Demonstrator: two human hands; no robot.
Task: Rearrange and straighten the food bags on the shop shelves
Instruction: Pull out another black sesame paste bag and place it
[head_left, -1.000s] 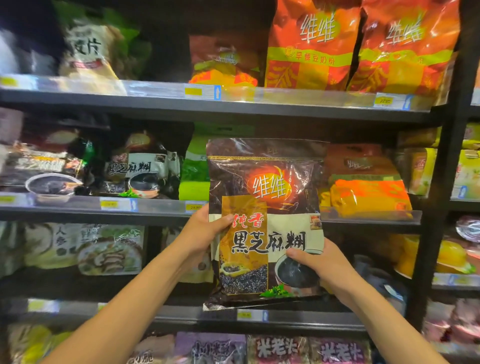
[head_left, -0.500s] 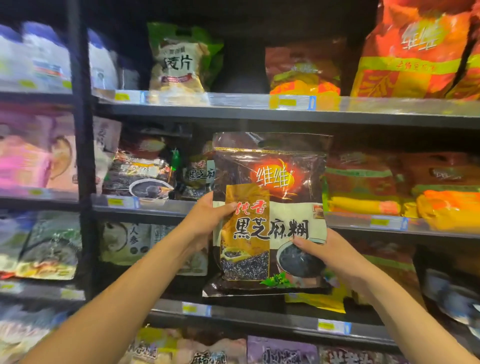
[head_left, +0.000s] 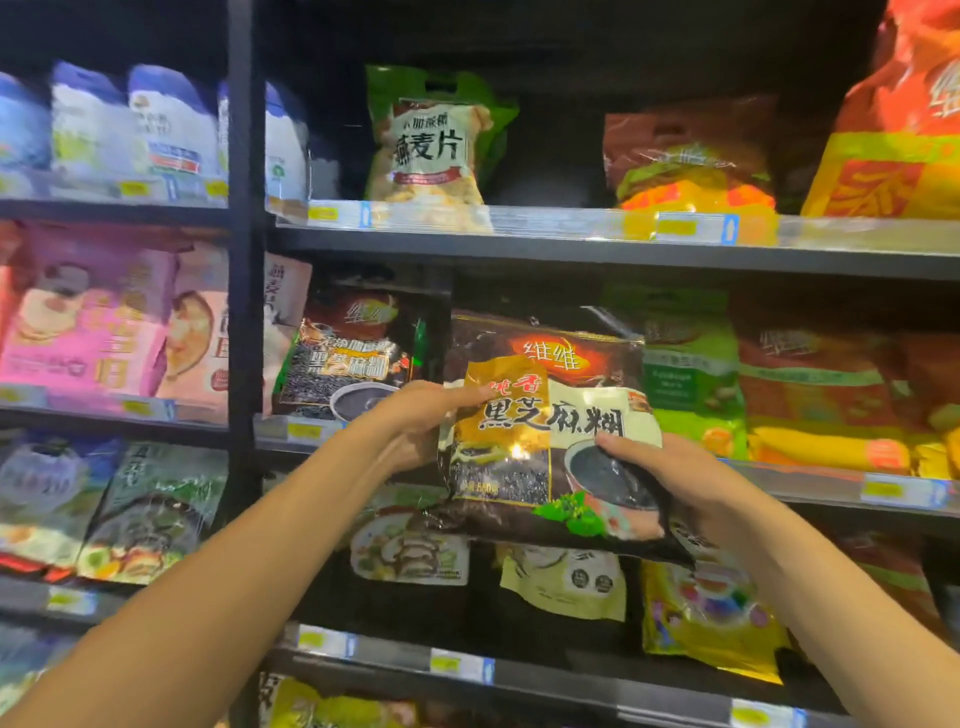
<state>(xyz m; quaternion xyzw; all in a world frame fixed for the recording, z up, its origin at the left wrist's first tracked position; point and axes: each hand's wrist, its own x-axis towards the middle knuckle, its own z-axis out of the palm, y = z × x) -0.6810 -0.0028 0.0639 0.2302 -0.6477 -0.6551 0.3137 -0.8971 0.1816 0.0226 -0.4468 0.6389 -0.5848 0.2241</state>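
A dark sesame-paste bag (head_left: 545, 410) with a gold panel and a printed bowl tilts back in front of the middle shelf (head_left: 597, 249). My left hand (head_left: 421, 421) grips its left edge, thumb on the front. My right hand (head_left: 670, 478) holds the lower right corner, thumb lying over the printed bowl. A matching dark sesame bag (head_left: 348, 358) stands on the shelf just left of it, leaning. A green bag (head_left: 691, 374) sits close behind on the right.
A black upright post (head_left: 241, 312) splits the shelving. Pink bags (head_left: 88, 322) fill the left bay. Above stand an oat-flake bag (head_left: 431, 140) and orange bags (head_left: 893, 130). Orange and yellow bags (head_left: 831, 405) crowd the right. More bags (head_left: 410, 545) hang below.
The held bag has moved left and up toward the middle shelf and now tilts back. The view has swung left, bringing the post and the left bay into sight.
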